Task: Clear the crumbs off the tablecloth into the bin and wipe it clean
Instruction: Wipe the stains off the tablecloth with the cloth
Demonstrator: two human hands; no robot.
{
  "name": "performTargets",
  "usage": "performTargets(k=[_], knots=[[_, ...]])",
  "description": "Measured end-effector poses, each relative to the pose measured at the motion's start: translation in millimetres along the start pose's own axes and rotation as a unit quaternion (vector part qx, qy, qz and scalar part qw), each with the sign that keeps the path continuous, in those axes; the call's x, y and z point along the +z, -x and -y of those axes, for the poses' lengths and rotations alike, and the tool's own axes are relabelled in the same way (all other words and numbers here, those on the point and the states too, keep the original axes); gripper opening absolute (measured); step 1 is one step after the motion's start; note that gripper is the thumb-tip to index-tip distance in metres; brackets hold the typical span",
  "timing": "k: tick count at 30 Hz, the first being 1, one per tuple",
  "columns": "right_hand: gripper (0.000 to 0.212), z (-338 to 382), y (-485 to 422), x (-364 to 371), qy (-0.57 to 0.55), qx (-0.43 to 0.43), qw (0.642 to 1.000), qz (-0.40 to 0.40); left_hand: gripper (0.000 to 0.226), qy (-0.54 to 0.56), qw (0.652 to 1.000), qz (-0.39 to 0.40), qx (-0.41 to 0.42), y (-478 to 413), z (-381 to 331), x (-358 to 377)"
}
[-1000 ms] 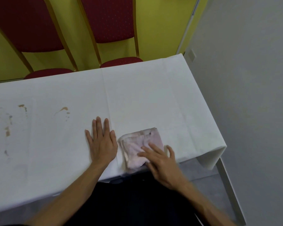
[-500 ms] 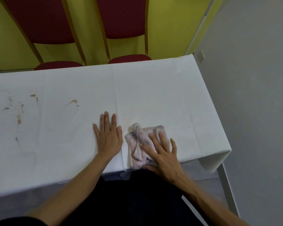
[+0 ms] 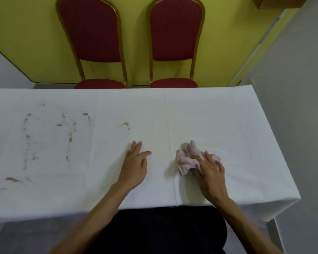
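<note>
A white tablecloth [image 3: 200,110] covers the table in front of me. Brown stains and crumbs [image 3: 70,138] are scattered over its left half, with one smear [image 3: 124,124] nearer the middle. A pale pink cloth [image 3: 188,158] lies bunched up on the right part of the tablecloth. My right hand [image 3: 210,171] lies on top of the cloth, fingers bent over its folds and gathering it. My left hand [image 3: 135,165] rests on the tablecloth to the left of the cloth, fingers straight and slightly spread, holding nothing.
Two red chairs with gold frames [image 3: 92,43] [image 3: 174,39] stand behind the table's far edge against a yellow wall. The table's right end [image 3: 283,180] drops off beside a grey floor. No bin is in view.
The flat folded cloth has been bunched into a crumpled heap under my right hand and moved a little away from the near edge. The camera has tilted up, showing more of the stained left side.
</note>
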State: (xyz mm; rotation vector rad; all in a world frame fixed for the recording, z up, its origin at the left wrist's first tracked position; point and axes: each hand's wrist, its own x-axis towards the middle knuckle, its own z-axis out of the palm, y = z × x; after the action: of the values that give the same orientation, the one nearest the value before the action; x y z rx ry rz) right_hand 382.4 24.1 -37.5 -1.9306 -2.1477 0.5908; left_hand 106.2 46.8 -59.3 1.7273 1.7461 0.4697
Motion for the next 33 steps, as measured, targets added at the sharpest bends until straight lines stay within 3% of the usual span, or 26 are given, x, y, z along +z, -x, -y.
performTargets(k=[5, 8, 13, 16, 19, 21, 24, 28, 30, 33], knots=[[0.022, 51, -38, 14, -0.076, 0.066, 0.992, -0.075, 0.039, 0.011, 0.990, -0.100, -0.095, 13, 68, -68], [0.017, 97, -52, 38, -0.100, 0.058, 0.991, -0.073, 0.043, -0.023, 0.980, -0.139, -0.138, 12, 106, -100], [0.050, 194, -54, 101, -0.067, -0.080, 0.994, 0.045, 0.050, -0.075, 0.988, -0.112, -0.080, 11, 134, -103], [0.053, 225, -50, 129, -0.007, -0.177, 0.980, 0.094, 0.072, -0.160, 0.986, -0.050, -0.009, 23, 145, -85], [0.054, 204, -67, 117, 0.034, -0.207, 0.974, 0.081, 0.058, -0.195, 0.978, -0.070, 0.003, 27, 154, -80], [0.056, 174, -86, 95, 0.059, -0.171, 0.983, 0.045, 0.056, -0.196, 0.978, -0.071, -0.007, 25, 152, -80], [0.051, 133, -129, 62, 0.066, -0.034, 0.997, -0.002, 0.059, -0.201, 0.978, -0.055, -0.010, 25, 153, -77], [0.034, 146, -177, 58, 0.026, 0.082, 0.996, -0.035, 0.059, -0.196, 0.979, -0.049, -0.006, 27, 154, -80], [0.039, 178, -176, 72, -0.006, 0.092, 0.995, -0.026, 0.058, -0.196, 0.979, -0.049, -0.006, 28, 153, -79], [0.058, 241, -141, 106, -0.037, -0.025, 0.998, 0.050, 0.057, -0.189, 0.981, -0.051, -0.008, 28, 152, -80]])
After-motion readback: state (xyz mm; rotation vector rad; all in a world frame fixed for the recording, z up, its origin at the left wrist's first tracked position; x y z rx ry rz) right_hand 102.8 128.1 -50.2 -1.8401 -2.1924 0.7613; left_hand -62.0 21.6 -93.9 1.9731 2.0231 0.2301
